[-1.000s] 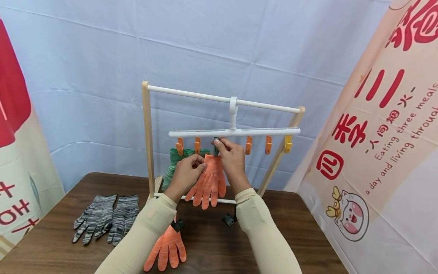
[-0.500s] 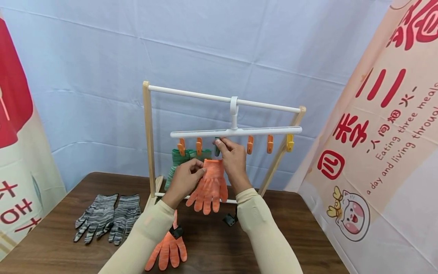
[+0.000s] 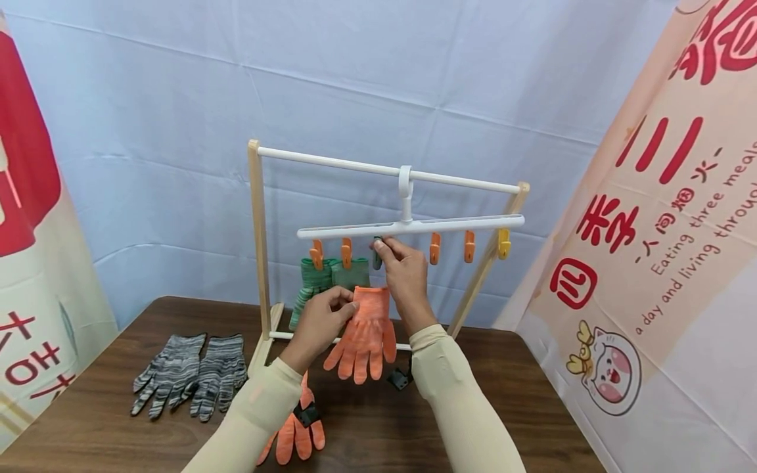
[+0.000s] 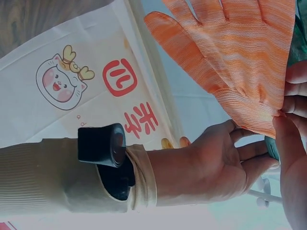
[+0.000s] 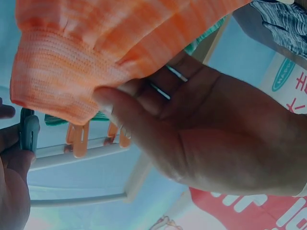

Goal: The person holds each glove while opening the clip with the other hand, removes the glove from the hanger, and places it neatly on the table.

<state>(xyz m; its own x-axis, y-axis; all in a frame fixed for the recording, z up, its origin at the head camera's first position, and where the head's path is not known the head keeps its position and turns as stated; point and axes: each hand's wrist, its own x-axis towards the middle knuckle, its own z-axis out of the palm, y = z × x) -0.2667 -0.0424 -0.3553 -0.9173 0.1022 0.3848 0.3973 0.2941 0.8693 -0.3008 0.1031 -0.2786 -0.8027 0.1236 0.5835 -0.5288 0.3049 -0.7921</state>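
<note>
My left hand [image 3: 319, 322] pinches the cuff edge of an orange knit glove [image 3: 368, 338], which hangs with its fingers down in front of the rack. Above it, my right hand [image 3: 407, 279] pinches a dark green clothespin [image 5: 30, 134] under the white hanger [image 3: 355, 231]. In the head view the glove's cuff is a little below this clothespin, with a gap between them. A green glove pair [image 3: 316, 276] hangs behind from two orange clothespins [image 3: 346, 253], partly hidden by my left hand.
The hanger hooks on a wood-and-white rack [image 3: 257, 230]. More orange clothespins [image 3: 434, 248] and a yellow one [image 3: 503, 244] hang at right. Grey striped gloves [image 3: 171, 374] lie on the brown table [image 3: 461, 420] at left; another orange glove [image 3: 301, 437] lies in front, partly behind my left sleeve.
My left hand has lowered the orange glove, so its cuff has come down away from the green clothespin. My right hand stays on the clothespin, and the hanger tilts slightly more.
</note>
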